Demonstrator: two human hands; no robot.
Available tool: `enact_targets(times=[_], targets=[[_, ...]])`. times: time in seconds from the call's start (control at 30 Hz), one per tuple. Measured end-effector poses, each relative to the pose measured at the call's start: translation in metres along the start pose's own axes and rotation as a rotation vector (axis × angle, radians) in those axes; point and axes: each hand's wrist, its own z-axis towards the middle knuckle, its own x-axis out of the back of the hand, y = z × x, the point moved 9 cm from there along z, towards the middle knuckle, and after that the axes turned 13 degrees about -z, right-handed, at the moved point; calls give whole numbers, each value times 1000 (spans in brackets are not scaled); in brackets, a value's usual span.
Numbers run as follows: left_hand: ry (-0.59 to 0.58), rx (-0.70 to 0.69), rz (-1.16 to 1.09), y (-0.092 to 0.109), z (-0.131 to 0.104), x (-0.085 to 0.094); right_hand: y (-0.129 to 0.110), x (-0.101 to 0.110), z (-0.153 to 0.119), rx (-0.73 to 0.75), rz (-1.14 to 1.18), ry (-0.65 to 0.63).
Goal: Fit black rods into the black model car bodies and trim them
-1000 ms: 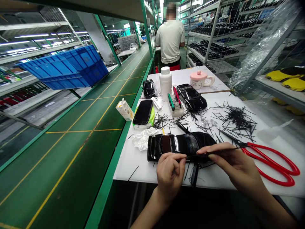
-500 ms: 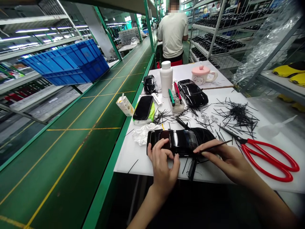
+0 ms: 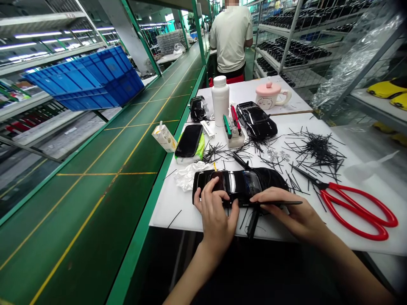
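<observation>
A glossy black model car (image 3: 237, 180) lies lengthwise across the near part of the white table, its doors swung out. My left hand (image 3: 216, 214) is closed around its left end, fingers over the roof and the thumb against the near side. Pinched in my right hand (image 3: 294, 212) is a slim black stick-like tool (image 3: 288, 203), its inner end at the car's near side beside the open near door (image 3: 253, 222). What the tip touches is too small to make out. Red-handled scissors (image 3: 356, 207) lie to the right of my right hand.
Loose black strips (image 3: 319, 148) are heaped behind the scissors. Beyond the car stand a phone (image 3: 189, 140), a white bottle (image 3: 220, 101), another black model car (image 3: 257, 120) and a pink-lidded mug (image 3: 269, 97). A green conveyor (image 3: 104, 212) runs along the left. A person (image 3: 231, 40) is ahead.
The tool in my right hand has swung to lie nearly level along the car's side, and its tip has shifted slightly left. My left hand keeps its hold; the view has shifted a little.
</observation>
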Motion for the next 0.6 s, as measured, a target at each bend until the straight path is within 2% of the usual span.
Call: enact_targets(times=[0.37,0.6], targets=[[27,-7,7,-1,-2,1,-1,-1,0,26,-40,-3],[25,1,-15,-2,-3,0,6,0,-6,-58,6,26]])
